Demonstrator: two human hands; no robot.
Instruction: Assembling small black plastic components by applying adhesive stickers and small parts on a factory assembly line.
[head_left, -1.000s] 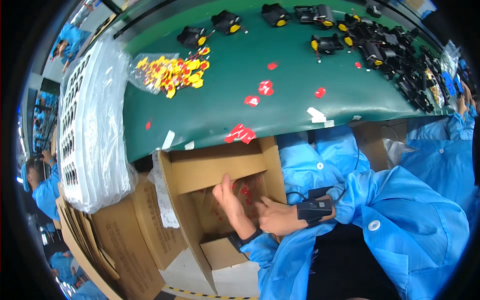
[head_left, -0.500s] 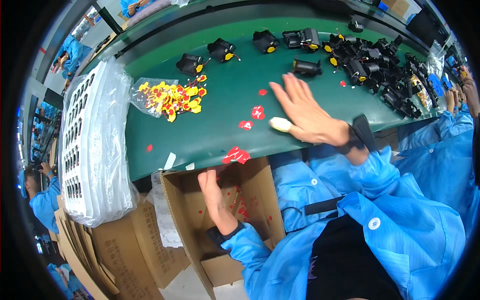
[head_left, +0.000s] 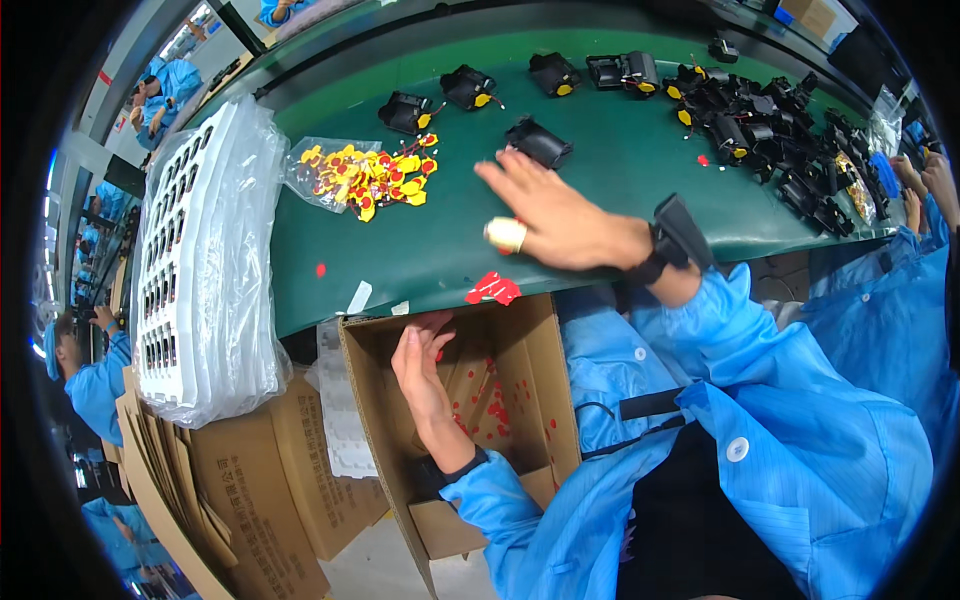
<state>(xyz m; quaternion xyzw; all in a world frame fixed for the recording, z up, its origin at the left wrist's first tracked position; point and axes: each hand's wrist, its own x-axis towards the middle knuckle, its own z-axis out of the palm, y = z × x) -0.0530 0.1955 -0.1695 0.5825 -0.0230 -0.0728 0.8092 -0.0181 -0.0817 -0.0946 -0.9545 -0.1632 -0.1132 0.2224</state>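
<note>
My right hand (head_left: 565,220) lies palm down on the green work surface (head_left: 420,255), fingers stretched, with a pale finger cot (head_left: 506,235) on its thumb. A little red shows beside that thumb; whatever is under the palm is hidden. Just beyond the fingertips sits a black plastic housing (head_left: 538,142). At the near edge lie red film scraps (head_left: 493,288). My left hand (head_left: 422,375) is held below that edge, over an open cardboard box (head_left: 362,375), its fingers loosely curved and apart. Several small red bits (head_left: 497,410) lie inside the box.
A pile of yellow-and-red parts (head_left: 370,178) lies partly on a clear bag. Stacked white trays (head_left: 190,270) in plastic stand at left. Black housings (head_left: 770,130) are heaped at right, near co-workers' hands (head_left: 925,180). Folded cardboard (head_left: 250,490) is at lower left.
My right hand has swept left and toward me. The housing beyond it has shifted left and turned. Red scraps mid-surface are no longer visible; more red bits show in the box.
</note>
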